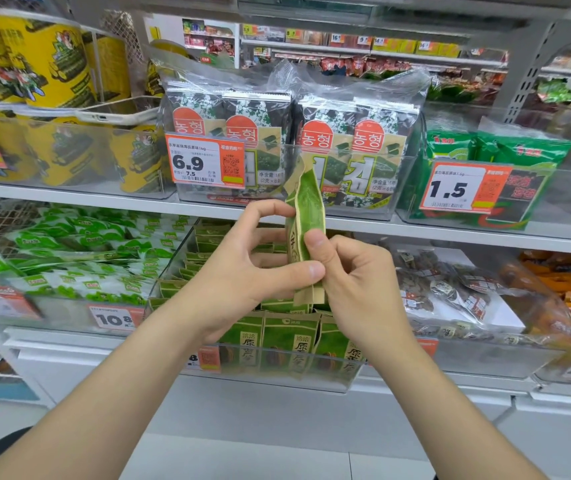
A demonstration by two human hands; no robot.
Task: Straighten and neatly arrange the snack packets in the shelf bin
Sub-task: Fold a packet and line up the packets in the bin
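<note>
Left hand [253,261] and right hand [356,278] pinch one green packet [306,202] edge-on above the bin [311,382]; its print is perhaps mostly hidden.

The green packet [306,206] looks like paper-ish film with a slight sheen. The bin [270,382] at 6 o'clock is smooth clear plastic. Seaweed packs [356,133] at 12 o'clock wear glossy, crinkly clear wrap; shelf upright [533,71] at 2 o'clock is matt grey metal.

I log one green-and-tan snack packet [306,202] upright and edge-on just above the clear shelf bin [270,382], where matching packets [291,341] stand in rows, fronts facing out.
</note>
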